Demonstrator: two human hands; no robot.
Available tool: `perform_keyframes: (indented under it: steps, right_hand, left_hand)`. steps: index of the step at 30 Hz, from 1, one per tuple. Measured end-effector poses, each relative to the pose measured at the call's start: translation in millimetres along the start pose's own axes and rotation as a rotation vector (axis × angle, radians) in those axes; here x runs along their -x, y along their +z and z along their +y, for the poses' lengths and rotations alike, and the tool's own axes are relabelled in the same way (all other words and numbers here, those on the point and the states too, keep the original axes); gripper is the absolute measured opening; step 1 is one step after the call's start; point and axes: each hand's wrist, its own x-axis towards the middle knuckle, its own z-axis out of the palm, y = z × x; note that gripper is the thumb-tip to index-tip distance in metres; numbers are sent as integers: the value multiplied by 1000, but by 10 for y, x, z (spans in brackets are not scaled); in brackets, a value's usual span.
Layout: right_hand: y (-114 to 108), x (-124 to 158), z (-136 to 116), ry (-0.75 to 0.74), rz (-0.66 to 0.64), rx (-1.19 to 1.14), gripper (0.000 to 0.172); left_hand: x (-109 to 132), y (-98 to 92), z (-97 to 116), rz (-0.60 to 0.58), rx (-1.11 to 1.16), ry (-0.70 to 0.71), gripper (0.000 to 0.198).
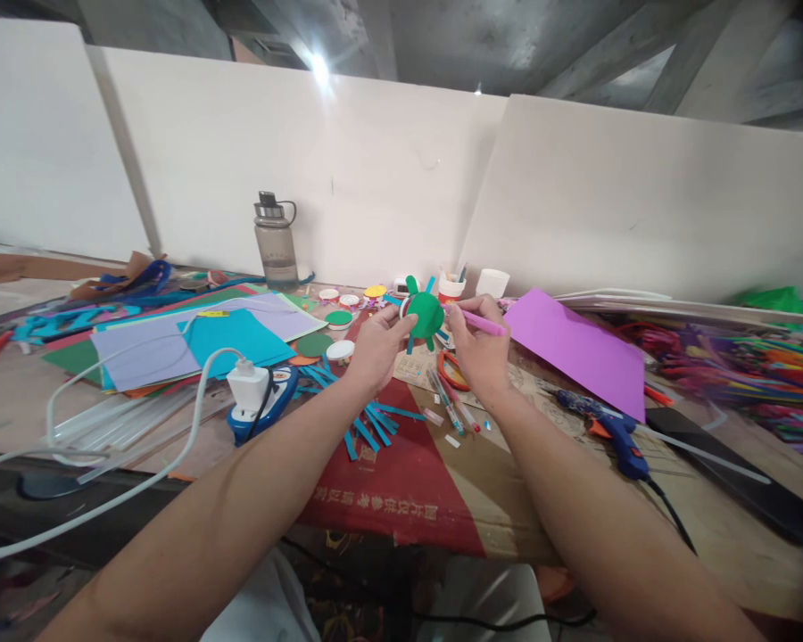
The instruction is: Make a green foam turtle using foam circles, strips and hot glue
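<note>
My left hand point(380, 349) pinches a round green craft piece point(426, 314) by its left edge, thumb on its face. Small green tabs and blue strips stick out around the piece. A pink pen point(484, 323) is gripped in my right hand point(480, 352), its tip end close to the right edge of the green piece. Whether the tip touches the piece cannot be made out. Below the hands, blue paper strips point(375, 428) and several pens point(450, 401) lie on the red and brown cardboard point(401, 499).
Coloured sheets point(224, 343), a power strip point(260, 406) with white cable and a bottle point(277, 245) are on the left. To the right lie a purple sheet point(575, 348), a blue glue gun point(616, 432), a black bar point(736, 473) and colourful pipe cleaners point(769, 383). White boards stand behind.
</note>
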Motion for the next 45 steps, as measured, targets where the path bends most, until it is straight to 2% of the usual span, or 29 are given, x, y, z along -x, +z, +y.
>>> perform_keyframes:
  steps: [45]
  right_hand:
    - [33,60,-102,-31,-37,67,16]
  left_hand:
    - [-36,-29,37,47,43,29,37]
